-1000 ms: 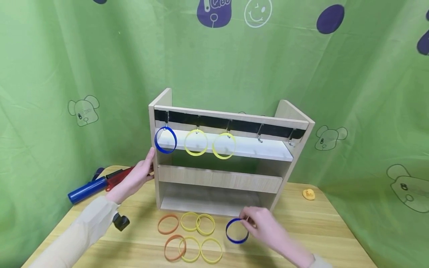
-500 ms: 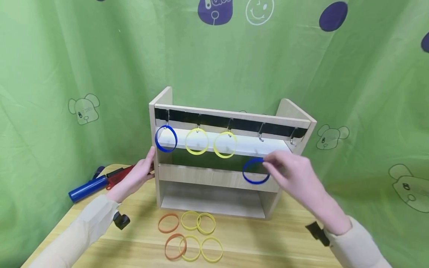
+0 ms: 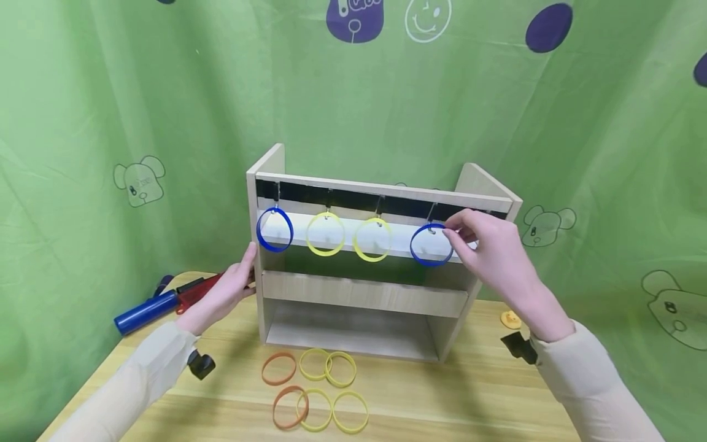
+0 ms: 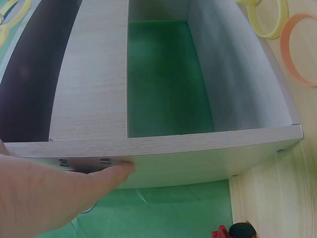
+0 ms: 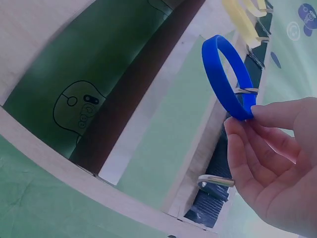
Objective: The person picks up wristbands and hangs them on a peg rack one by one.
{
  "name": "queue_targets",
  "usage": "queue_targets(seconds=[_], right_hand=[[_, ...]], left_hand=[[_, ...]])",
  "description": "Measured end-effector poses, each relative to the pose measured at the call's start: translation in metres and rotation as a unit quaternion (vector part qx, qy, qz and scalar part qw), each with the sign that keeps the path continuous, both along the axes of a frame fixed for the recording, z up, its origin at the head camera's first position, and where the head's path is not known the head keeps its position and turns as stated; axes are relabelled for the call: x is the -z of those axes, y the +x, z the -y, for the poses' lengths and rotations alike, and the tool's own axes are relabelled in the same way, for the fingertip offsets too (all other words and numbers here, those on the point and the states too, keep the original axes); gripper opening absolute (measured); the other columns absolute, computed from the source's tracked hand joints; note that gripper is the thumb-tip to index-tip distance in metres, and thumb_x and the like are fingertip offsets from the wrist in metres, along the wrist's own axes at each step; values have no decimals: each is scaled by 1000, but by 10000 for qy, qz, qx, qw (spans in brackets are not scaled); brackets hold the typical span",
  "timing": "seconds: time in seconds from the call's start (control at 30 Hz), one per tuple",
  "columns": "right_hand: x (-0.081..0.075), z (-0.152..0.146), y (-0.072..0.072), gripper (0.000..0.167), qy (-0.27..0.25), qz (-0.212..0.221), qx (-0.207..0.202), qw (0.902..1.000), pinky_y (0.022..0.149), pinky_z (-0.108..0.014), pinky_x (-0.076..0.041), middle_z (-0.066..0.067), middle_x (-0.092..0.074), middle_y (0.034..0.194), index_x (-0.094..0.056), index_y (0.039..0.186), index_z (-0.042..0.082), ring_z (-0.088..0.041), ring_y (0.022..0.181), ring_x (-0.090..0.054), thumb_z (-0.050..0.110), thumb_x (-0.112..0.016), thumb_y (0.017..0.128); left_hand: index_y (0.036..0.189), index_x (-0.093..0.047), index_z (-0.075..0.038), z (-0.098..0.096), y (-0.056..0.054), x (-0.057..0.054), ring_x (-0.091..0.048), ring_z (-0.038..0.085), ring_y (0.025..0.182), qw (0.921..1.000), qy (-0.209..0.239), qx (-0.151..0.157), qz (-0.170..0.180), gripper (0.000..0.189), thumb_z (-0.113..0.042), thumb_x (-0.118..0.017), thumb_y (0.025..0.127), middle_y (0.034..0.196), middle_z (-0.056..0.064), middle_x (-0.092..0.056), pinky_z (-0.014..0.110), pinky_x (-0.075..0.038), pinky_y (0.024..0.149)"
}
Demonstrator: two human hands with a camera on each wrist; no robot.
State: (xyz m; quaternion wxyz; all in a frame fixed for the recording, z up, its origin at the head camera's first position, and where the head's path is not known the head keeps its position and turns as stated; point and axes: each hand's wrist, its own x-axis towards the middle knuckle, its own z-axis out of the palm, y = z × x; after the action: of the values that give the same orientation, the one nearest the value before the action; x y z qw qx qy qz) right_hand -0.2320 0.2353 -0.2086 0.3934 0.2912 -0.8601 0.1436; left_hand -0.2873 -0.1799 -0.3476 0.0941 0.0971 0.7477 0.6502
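My right hand (image 3: 494,255) pinches the rim of a blue silicone wristband (image 5: 220,79) between thumb and fingers. The fourth hook (image 5: 247,90) from the left reaches into this band at the rack's front. On the rack's left side, my left hand (image 3: 223,291) rests against the outer face of the wooden shelf rack (image 3: 364,293), its thumb straight along the panel in the left wrist view; its other fingers are mostly hidden. From the first three hooks hang another blue wristband (image 3: 259,232) and two yellow wristbands (image 3: 309,242). The rightmost hook (image 5: 215,181) carries no band.
Two orange wristbands (image 3: 274,422) and several yellow wristbands (image 3: 349,431) lie on the wooden table (image 3: 420,405) before the rack, some overlapping. A blue and red object (image 3: 146,315) lies at the left. A small yellow duck (image 3: 510,320) sits at the right. Green curtains (image 3: 353,110) surround the table.
My right hand has lifted the blue wristband from the table, up to the fourth hook. The left hand stays against the rack's side.
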Motion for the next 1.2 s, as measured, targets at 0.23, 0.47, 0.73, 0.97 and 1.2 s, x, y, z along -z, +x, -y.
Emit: queue_targets(seconds=[0.23, 0.47, 0.73, 0.97, 1.2], right_hand=[[2, 3, -2, 7, 136, 110, 17, 9998, 62, -40, -61, -12, -74, 85, -69, 92, 2, -21, 69, -70, -3, -69, 87], [2, 3, 8, 6, 26, -6, 68, 10000, 64, -42, -62, -13, -75, 88, -69, 93, 1, -25, 72, -71, -1, -70, 87], [27, 10, 28, 13, 81, 73, -394, 9992, 63, -27, -62, -9, -73, 85, -69, 93, 1, -16, 71, -68, -4, -74, 82], [107, 30, 29, 13, 156, 769, -1379, 9873, 57, -11, -54, -4, -70, 77, -68, 87, 3, -5, 64, -62, -5, -75, 78], [197, 49, 33, 8, 167, 2374, -1680, 9566, 57, -8, -52, -6, -71, 78, -68, 84, 4, -1, 63, -62, -2, -71, 82]], left_hand=[[160, -4, -9, -1, 1, -1, -11, 44, 153, 10000, -18, 25, -47, 90, -72, -12, 97, 166, 23, -5, 61, -17, 124], [160, -3, -11, -2, 0, -1, -10, 44, 153, 10000, -85, -9, -12, 90, -73, -12, 96, 167, 21, -3, 61, -17, 124], [160, -4, -9, -1, 1, -1, -11, 44, 153, 10000, -21, 15, -41, 90, -72, -13, 97, 166, 22, -5, 61, -17, 124], [160, -4, -8, 0, 0, -1, -10, 45, 153, 10000, -14, 26, -82, 90, -72, -12, 97, 166, 23, -5, 61, -16, 124], [160, -4, -9, 0, 1, 0, -9, 45, 153, 10000, -21, 13, -27, 90, -72, -12, 97, 166, 24, -5, 61, -17, 124]])
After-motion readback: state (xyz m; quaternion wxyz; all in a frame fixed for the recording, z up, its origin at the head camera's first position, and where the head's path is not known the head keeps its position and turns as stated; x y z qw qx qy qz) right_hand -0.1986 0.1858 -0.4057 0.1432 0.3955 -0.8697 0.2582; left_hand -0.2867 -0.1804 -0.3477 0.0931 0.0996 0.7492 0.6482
